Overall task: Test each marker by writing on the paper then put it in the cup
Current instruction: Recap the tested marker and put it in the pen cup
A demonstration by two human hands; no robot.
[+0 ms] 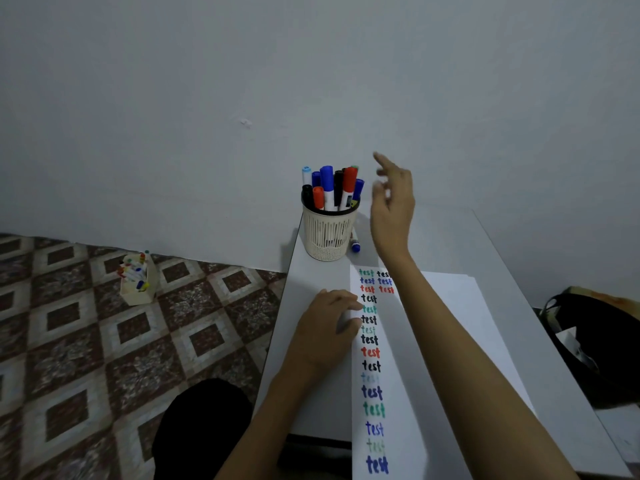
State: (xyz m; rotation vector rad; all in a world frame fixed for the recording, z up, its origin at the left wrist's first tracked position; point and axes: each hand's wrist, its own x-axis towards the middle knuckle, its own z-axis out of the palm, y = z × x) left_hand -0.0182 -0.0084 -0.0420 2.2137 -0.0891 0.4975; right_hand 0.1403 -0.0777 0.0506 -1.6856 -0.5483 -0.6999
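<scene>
A cream slotted cup (328, 233) stands at the far end of the white table (311, 358), packed with several blue, red and black capped markers (332, 187). One blue-capped marker (355, 242) lies on the table just right of the cup. The white paper (460, 306) carries a column of the word "test" in black, green, red and blue. My right hand (393, 206) hovers right of the cup, fingers spread, holding nothing. My left hand (329, 327) rests flat on the paper's left edge, fingers curled.
A small cream box of markers (136, 282) sits on the tiled floor (69, 341) to the left. A dark bag (595, 344) lies beyond the table's right edge. A plain wall (242, 98) rises directly behind the table.
</scene>
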